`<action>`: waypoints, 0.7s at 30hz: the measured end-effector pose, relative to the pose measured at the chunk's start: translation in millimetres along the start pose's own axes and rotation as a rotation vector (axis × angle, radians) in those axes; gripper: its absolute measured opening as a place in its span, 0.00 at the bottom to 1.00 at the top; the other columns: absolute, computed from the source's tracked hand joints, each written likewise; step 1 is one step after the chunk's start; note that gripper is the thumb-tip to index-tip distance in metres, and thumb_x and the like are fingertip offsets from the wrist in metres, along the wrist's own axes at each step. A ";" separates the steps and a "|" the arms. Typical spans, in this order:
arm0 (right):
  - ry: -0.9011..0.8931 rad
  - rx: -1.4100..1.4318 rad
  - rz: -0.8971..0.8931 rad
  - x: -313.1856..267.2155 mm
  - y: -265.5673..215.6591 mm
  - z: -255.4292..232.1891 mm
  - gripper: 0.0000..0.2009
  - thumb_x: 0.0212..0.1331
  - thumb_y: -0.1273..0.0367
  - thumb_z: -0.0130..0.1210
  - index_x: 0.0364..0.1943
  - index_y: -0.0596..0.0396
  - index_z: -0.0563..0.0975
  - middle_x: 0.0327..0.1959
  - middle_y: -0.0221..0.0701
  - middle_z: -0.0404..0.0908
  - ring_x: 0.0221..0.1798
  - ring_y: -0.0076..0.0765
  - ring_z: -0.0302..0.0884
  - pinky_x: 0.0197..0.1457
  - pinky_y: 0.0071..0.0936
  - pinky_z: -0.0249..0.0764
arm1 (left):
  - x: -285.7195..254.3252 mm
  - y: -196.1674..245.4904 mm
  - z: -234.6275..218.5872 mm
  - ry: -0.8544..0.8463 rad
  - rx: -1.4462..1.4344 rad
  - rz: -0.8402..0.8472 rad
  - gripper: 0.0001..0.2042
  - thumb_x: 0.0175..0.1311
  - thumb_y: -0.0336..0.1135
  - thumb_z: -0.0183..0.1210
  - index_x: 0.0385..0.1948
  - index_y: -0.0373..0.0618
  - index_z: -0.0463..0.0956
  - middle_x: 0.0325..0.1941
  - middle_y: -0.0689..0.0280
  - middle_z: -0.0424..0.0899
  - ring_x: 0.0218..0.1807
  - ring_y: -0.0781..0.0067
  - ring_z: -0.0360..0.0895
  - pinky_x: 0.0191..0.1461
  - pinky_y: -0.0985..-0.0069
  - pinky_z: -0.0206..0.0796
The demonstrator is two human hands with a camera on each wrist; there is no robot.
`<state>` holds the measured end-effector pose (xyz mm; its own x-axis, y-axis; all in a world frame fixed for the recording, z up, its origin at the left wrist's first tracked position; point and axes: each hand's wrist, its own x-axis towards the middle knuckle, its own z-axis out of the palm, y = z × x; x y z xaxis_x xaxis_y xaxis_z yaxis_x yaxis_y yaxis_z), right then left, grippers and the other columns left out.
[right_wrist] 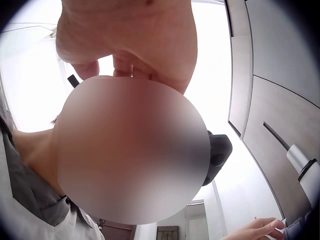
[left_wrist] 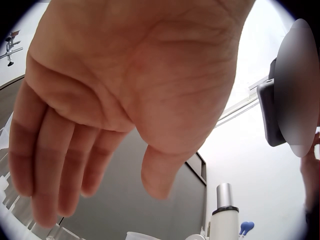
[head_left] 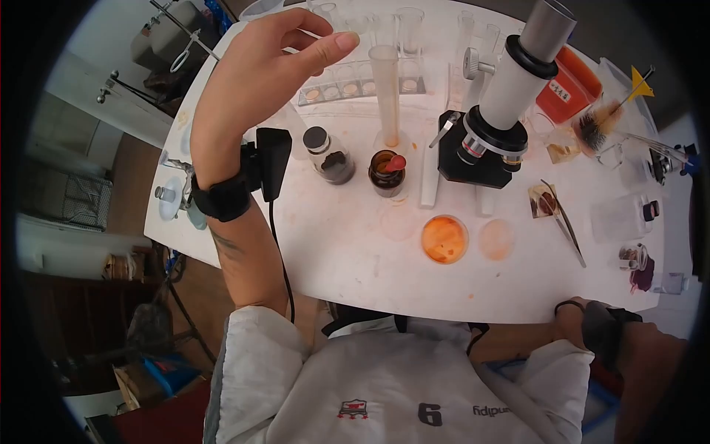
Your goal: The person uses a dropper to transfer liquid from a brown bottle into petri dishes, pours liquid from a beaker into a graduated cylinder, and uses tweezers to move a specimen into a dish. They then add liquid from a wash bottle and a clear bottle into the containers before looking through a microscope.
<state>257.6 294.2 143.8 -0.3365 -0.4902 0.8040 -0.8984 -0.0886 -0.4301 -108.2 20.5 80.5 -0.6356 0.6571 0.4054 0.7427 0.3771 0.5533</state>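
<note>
My left hand point(head_left: 277, 63) is raised over the back left of the white table, with its thumb pointing toward a tall graduated cylinder point(head_left: 384, 89). Nothing lies in its palm, and its fingers hang loose in the left wrist view. Below it is a clear rack point(head_left: 362, 87) with small round dishes. A black-capped bottle of dark powder point(head_left: 339, 166) and a brown bottle with a red dropper bulb point(head_left: 397, 163) stand nearer. My right hand point(right_wrist: 127, 35) is up beside the head in the right wrist view, its fingers partly hidden behind the blurred face area.
A microscope point(head_left: 495, 126) stands at the back right. Before it lie an orange-filled petri dish point(head_left: 444, 239) and a pale lid point(head_left: 496, 240). Tweezers point(head_left: 568, 229) rest farther right, near a red-orange bin point(head_left: 569, 85) and a clear box point(head_left: 617, 218). Glass beakers point(head_left: 410, 29) line the back.
</note>
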 end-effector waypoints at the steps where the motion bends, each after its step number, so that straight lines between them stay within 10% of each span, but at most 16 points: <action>1: 0.015 -0.014 0.006 -1.4 1.9 4.3 0.09 0.74 0.60 0.56 0.38 0.43 0.85 0.55 0.16 0.86 0.68 0.13 0.70 0.76 0.24 0.67 | 1.3 -0.9 -1.2 0.002 -0.004 0.008 0.30 0.67 0.62 0.68 0.46 0.35 0.85 0.35 0.57 0.90 0.38 0.70 0.88 0.41 0.74 0.78; 21: 0.046 -0.071 0.046 -13.7 15.3 3.9 0.09 0.70 0.60 0.61 0.35 0.46 0.83 0.46 0.20 0.85 0.55 0.20 0.76 0.60 0.25 0.71 | -6.3 18.1 -2.1 -0.059 -0.101 -0.115 0.27 0.68 0.53 0.70 0.49 0.32 0.83 0.42 0.55 0.89 0.40 0.68 0.89 0.42 0.76 0.77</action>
<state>249.6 296.2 124.6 -0.3891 -0.4519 0.8027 -0.8988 -0.0048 -0.4384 -91.2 21.8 89.5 -0.6994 0.6516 0.2936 0.6392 0.3865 0.6649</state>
